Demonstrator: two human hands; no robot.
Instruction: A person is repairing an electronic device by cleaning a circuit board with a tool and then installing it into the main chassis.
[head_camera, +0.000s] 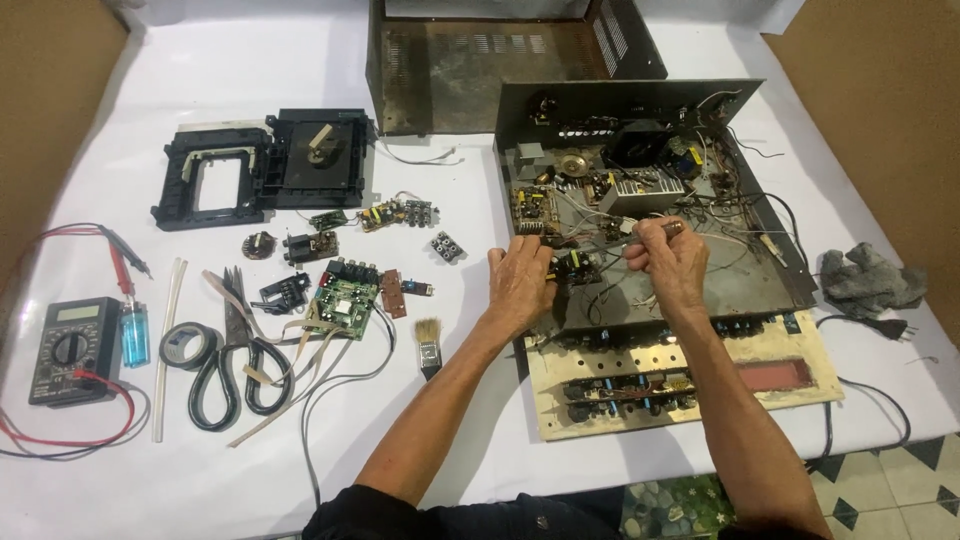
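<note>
An opened metal amplifier chassis (770, 270) lies on the white table, full of circuit boards and loose wires. My left hand (520, 280) rests on its near left side, fingers pinching a small dark circuit board (578, 266). My right hand (668, 258) is closed around a thin metal tool (625, 236) whose tip points left toward that board. The detached front panel (680, 378) with knobs lies flat just before the chassis.
Left of the chassis lie a small paintbrush (429, 345), a green circuit board (343, 297), black scissors (235, 365), tape roll (187, 344), blue lighter (134, 335), multimeter (68, 348) with red leads, and a black plastic frame (262, 165). The metal cover (480, 60) stands behind; a grey rag (868, 280) right.
</note>
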